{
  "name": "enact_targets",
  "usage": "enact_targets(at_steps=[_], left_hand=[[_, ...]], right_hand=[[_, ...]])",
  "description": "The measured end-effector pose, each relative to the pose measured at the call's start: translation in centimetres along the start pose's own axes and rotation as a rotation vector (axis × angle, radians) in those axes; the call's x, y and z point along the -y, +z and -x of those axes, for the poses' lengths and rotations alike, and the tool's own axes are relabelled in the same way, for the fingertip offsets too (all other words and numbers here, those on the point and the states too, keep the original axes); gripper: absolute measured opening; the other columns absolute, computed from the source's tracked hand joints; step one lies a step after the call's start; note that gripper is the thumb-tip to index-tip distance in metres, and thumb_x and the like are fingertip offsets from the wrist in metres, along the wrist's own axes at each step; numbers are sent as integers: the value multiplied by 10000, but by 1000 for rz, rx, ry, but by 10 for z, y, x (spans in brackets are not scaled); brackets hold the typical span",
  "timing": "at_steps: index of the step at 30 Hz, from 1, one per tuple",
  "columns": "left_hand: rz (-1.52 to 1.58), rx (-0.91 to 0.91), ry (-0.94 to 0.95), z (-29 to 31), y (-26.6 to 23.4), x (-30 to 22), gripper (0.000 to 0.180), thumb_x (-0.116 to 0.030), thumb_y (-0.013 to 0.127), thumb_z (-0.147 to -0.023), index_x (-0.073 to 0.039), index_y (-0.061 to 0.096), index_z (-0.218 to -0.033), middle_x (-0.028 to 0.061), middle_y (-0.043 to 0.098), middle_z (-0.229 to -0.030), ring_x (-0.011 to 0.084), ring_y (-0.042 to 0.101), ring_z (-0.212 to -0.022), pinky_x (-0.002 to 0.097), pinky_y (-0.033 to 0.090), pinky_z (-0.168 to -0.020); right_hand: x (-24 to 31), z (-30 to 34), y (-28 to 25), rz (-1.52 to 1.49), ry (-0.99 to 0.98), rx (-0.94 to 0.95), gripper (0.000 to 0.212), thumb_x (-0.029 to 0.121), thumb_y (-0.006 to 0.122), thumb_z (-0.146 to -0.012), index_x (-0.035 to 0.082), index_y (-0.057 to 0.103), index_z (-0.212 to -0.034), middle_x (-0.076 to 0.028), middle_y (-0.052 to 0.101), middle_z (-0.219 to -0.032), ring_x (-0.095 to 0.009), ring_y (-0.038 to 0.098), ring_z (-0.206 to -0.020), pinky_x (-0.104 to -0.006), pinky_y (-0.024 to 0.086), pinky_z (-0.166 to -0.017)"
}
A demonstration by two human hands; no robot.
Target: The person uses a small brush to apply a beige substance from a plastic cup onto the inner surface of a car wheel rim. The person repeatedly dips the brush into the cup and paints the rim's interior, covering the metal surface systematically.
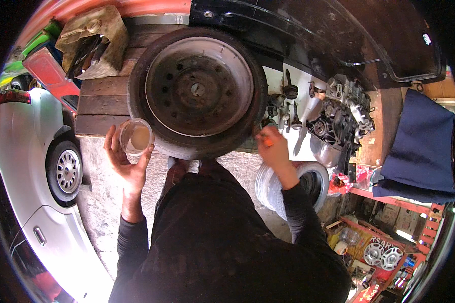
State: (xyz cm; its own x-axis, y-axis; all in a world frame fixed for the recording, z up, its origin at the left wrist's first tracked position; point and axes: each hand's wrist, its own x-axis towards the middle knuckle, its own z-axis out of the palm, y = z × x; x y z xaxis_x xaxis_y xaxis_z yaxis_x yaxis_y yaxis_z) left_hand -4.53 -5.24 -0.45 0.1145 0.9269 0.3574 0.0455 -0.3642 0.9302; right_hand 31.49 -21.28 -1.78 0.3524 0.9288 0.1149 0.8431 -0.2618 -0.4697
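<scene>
A wheel, a black tire on a worn steel rim, lies flat in front of me on a wooden plank bench. At its lower left, my left hand holds a round clear plastic tub between thumb and fingers. Some beige stuff shows inside the tub, which is tilted toward me. By the tire's lower right edge, the fingers of my right hand are closed on a small tool with an orange handle. Its working end is hidden or too small to make out.
Right of the wheel lie gear shafts and a partly stripped engine. Below them is a loose tire. A silver car stands at left. A cut-open container with tools sits far left; dark blue cloth hangs right.
</scene>
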Motion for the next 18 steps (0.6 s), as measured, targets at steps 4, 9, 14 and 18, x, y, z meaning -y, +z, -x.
enact_targets(at_steps=[4, 9, 14, 18], left_hand=[[-19, -10, 1, -1, -5, 1, 951, 39, 836, -751, -11, 268, -1512, 217, 521, -1407, 308, 529, -1311, 439, 428, -1124], [-21, -26, -17, -2, -3, 0, 949, 47, 830, -757, -9, 261, -1514, 217, 509, -1421, 310, 518, -1322, 446, 422, -1131], [-3, -33, 11, -5, -3, -3, 963, 38, 831, -761, -11, 245, -1525, 221, 494, -1444, 317, 509, -1336, 450, 414, -1139], [-38, -46, 25, -5, -7, -8, 956, 31, 828, -768, -12, 246, -1525, 221, 501, -1439, 318, 512, -1335, 448, 416, -1136]], right_hand=[[71, 14, 36, 5, -90, 209, 240, 135, 673, -815, 114, 584, -1037, -198, 589, -1000, -422, 650, -852, -513, 544, -708], [118, 8, 72, -552, -190, 272, 145, 123, 718, -871, 15, 655, -943, -165, 660, -903, -364, 663, -829, -407, 524, -728], [39, 13, 59, -560, 163, 165, 61, 64, 684, -878, 37, 630, -868, -94, 657, -807, -179, 640, -765, -340, 508, -705], [-29, 10, -8, -128, 131, -209, 71, 24, 681, -847, 51, 653, -907, -128, 688, -863, -267, 692, -737, -380, 536, -662]])
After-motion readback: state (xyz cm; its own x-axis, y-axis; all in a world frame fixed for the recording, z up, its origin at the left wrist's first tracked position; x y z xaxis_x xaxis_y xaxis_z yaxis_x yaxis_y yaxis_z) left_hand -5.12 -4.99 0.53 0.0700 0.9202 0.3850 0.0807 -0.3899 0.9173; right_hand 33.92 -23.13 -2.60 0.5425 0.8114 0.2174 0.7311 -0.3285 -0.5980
